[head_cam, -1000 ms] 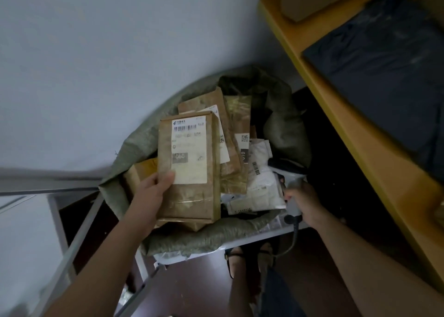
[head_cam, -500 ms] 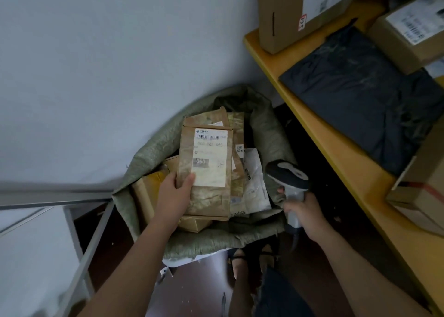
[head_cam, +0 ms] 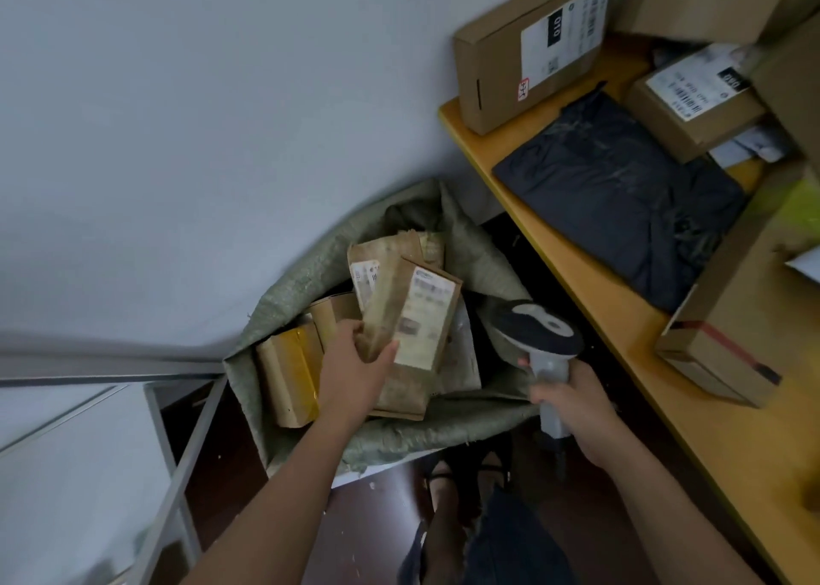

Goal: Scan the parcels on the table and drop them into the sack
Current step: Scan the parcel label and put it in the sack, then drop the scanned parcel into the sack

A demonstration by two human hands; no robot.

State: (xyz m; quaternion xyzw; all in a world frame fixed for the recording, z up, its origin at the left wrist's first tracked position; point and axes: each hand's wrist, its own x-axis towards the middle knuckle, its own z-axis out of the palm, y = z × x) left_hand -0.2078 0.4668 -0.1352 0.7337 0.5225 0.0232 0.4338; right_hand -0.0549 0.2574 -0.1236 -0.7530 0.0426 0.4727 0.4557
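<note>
Your left hand [head_cam: 355, 369] pinches the lower edge of a brown paper parcel [head_cam: 410, 314], thumb and fingers clamped on it, holding it tilted over the open mouth of the green woven sack [head_cam: 310, 269]. Your right hand [head_cam: 572, 400], at 3 o'clock from the left and well apart from it, is wrapped round the grip of a grey handheld barcode scanner [head_cam: 539, 331], whose dark head sits at 12 o'clock from the fist.

Inside the sack lie more parcels: I count at least four, including a yellowish carton [head_cam: 288, 376] at 9 o'clock from the held parcel and a brown envelope [head_cam: 381, 256] behind it; deeper ones are too hidden to count.

At 2 o'clock from the sack runs a yellow wooden table [head_cam: 590, 283] set against a pale grey wall [head_cam: 199, 118]. On it rest a dark plastic mailer bag [head_cam: 621, 194] and at least four cardboard boxes; one labelled box [head_cam: 528, 47] stands at the table's far end. Dark reddish floor [head_cam: 368, 531] shows at 6 o'clock below the sack.
</note>
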